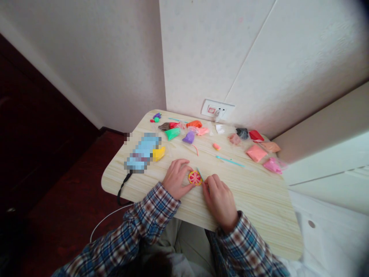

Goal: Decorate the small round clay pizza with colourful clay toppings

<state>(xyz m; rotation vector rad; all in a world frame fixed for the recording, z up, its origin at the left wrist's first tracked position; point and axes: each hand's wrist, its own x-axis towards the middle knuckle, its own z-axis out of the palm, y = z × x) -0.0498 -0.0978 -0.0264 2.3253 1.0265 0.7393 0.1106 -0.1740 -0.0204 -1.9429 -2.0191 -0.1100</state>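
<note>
A small round clay disc (pixel 195 178), yellow at the rim with a pink and red pattern, lies on the light wooden table (pixel 253 196). My left hand (pixel 177 177) curls around the disc's left side, fingertips touching its edge. My right hand (pixel 220 200) is closed in a pinch on a thin teal stick tool (pixel 200 174) whose tip rests at the disc's right edge. Both arms wear plaid sleeves.
Several small bags of coloured clay lie along the table's far edge: green (pixel 172 133), purple (pixel 189 137), red (pixel 256 135), salmon (pixel 256 152), pink (pixel 272 165). A second teal stick (pixel 230 161) lies mid-table. A blurred blue object (pixel 142 152) and yellow clay (pixel 158 153) sit left. A wall socket (pixel 217 109) is behind.
</note>
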